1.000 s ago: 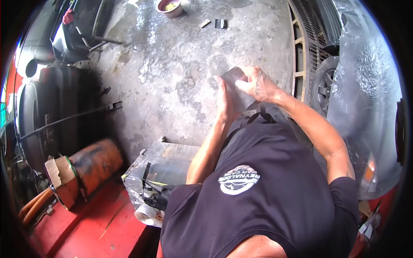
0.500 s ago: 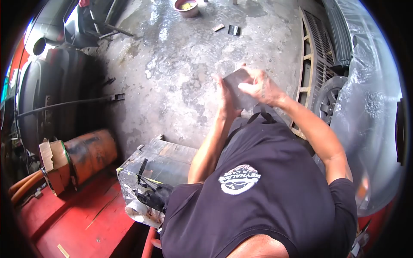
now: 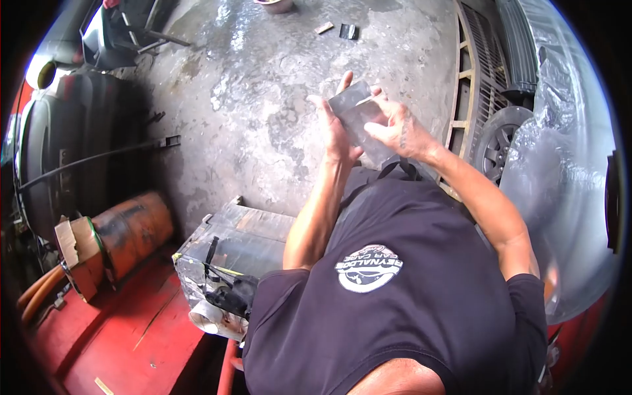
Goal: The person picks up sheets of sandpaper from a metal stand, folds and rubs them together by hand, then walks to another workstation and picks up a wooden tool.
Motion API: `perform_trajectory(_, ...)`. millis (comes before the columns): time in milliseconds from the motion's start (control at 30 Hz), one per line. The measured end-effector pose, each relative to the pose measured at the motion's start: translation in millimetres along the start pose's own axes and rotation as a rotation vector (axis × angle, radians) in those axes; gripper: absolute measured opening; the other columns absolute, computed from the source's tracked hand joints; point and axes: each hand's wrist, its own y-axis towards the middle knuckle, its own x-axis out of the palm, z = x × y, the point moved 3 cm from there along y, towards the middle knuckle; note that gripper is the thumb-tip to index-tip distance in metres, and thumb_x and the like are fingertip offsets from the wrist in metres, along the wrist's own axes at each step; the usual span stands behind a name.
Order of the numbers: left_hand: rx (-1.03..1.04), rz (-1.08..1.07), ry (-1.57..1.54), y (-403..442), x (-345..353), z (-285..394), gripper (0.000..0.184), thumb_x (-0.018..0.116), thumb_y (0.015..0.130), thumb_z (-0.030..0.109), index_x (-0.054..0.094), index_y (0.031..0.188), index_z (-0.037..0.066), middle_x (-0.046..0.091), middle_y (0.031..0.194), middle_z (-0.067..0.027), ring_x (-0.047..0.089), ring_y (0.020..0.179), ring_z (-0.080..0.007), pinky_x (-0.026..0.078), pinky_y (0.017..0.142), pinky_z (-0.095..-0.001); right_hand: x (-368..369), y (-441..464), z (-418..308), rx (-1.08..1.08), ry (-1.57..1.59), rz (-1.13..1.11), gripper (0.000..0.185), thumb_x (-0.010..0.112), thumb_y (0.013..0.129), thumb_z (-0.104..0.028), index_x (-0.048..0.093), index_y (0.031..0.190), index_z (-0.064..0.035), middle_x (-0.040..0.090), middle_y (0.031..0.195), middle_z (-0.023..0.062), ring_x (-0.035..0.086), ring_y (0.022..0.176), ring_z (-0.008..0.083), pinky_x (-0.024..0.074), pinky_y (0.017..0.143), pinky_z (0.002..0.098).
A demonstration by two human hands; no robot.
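Observation:
A dark grey sheet, apparently sandpaper (image 3: 368,125), is between my hands in front of my waist. A crease crosses it near the far end, and the flap beyond looks darker. My left hand (image 3: 337,135) supports its left side from below, with fingers spread past the edge and the thumb by the near part. From the right, my right hand (image 3: 400,128) pinches it, thumb on top and fingers mostly hidden behind. Below it is my dark shirt (image 3: 421,276).
A worn box-like stand (image 3: 243,230) is by my left side, near an orange cylinder (image 3: 135,220) and a black bumper (image 3: 59,145). To the right are a grille (image 3: 484,59), a wheel (image 3: 503,141) and plastic sheeting (image 3: 559,164). A small black block (image 3: 349,31) lies on the floor ahead.
The sheet now shows a crease with a darker far flap. My left fingers are spread wider and reach further out. The view has shifted slightly, so the floor items sit higher.

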Motion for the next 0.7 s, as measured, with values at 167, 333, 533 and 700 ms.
perform_trajectory(167,0.034,0.112,-0.095,11.9,12.6,2.6,0.086,0.017,0.099,0.077,0.045,0.151,0.014,0.057,0.139,-0.0177,0.058,0.126,-0.0353,0.047,0.108,-0.0551,-31.5,11.9,9.2,0.159,0.130,-0.035,0.048,0.063,0.087,-0.017,0.058,0.128,0.0082,0.068,0.087,0.0112,0.066,0.082,0.0158,0.0544,0.074,0.0320)
perform_trajectory(333,0.041,0.183,0.035,16.7,14.6,1.1,0.080,0.025,0.100,0.075,0.052,0.143,0.013,0.059,0.136,-0.0153,0.058,0.124,-0.0352,0.048,0.107,-0.0531,-38.8,17.9,37.3,0.140,-0.007,0.073,0.053,0.064,0.086,-0.017,0.058,0.132,0.0080,0.066,0.090,0.0113,0.064,0.078,0.0139,0.0538,0.071,0.0317)
perform_trajectory(533,0.099,0.090,-0.019,21.9,-8.8,-3.2,0.082,0.043,0.092,0.081,0.049,0.139,0.014,0.056,0.131,-0.0257,0.055,0.124,-0.0465,0.045,0.106,-0.0616,-8.3,9.8,4.5,0.086,-0.057,-0.004,0.044,0.063,0.085,-0.013,0.060,0.124,0.0058,0.066,0.087,0.0114,0.062,0.075,0.0111,0.0526,0.070,0.0331)
perform_trajectory(700,0.113,0.094,-0.057,22.3,-10.8,1.0,0.080,0.045,0.093,0.077,0.046,0.142,0.014,0.051,0.139,-0.0274,0.049,0.133,-0.0488,0.043,0.110,-0.0624,-11.6,16.8,21.8,0.181,0.238,-0.130,0.041,0.069,0.086,-0.013,0.063,0.122,0.0039,0.070,0.096,0.0074,0.064,0.084,0.0097,0.0534,0.074,0.0298)
